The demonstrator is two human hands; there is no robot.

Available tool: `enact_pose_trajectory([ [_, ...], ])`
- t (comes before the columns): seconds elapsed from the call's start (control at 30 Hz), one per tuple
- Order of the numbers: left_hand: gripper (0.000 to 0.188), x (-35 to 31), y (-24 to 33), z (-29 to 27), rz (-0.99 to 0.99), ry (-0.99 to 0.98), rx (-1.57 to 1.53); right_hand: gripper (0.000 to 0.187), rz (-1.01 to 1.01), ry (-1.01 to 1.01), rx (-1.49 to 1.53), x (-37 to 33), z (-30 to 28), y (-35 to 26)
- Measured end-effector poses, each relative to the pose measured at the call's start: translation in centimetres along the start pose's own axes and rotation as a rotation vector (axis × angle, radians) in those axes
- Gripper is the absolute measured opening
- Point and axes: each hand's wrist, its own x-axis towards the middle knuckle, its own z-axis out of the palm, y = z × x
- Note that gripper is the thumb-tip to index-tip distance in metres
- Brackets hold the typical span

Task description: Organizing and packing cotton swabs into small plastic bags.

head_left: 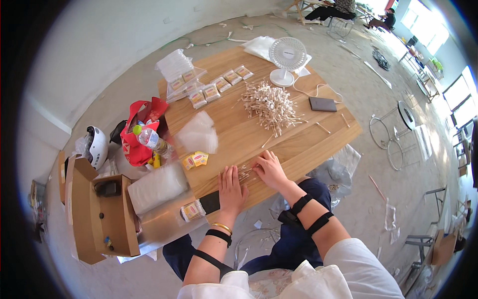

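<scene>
Several cotton swabs (pixel 244 173) lie side by side on the wooden table near its front edge, between my two hands. My left hand (pixel 230 192) rests beside them with its fingers stretched out flat. On their other side my right hand (pixel 272 172) touches the table, fingers bent and apart, its fingertips by the ends of the swabs. Farther back is a large loose heap of cotton swabs (pixel 271 106). Two small yellow printed cards (pixel 195 159) and a stack of clear plastic bags (pixel 199 133) lie left of my hands.
Filled swab packs (pixel 210 92) line the back left, near a white fan (pixel 287 59). A dark power bank (pixel 322 104) lies right. To my left are a single swab pack (pixel 192 211), more bags (pixel 156 186), a bottle (pixel 152 139), and an open cardboard box (pixel 89 214).
</scene>
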Motion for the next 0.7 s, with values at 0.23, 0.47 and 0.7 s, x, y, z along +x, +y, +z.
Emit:
enact_pose_trajectory([
  [0.23, 0.057, 0.5, 0.0, 0.3, -0.034, 0.048, -0.074, 0.016, 0.053, 0.038, -0.116, 1.3, -4.7, 5.7],
  [0.47, 0.055, -0.9, -0.1, -0.5, 0.028, 0.011, -0.105, 0.021, -0.053, 0.026, -0.189, 5.6, -5.1, 6.2],
  [0.7, 0.061, -1.1, 0.1, -0.7, 0.000, 0.003, 0.006, 0.015, -0.028, -0.011, -0.204, 5.4, -2.2, 5.7],
])
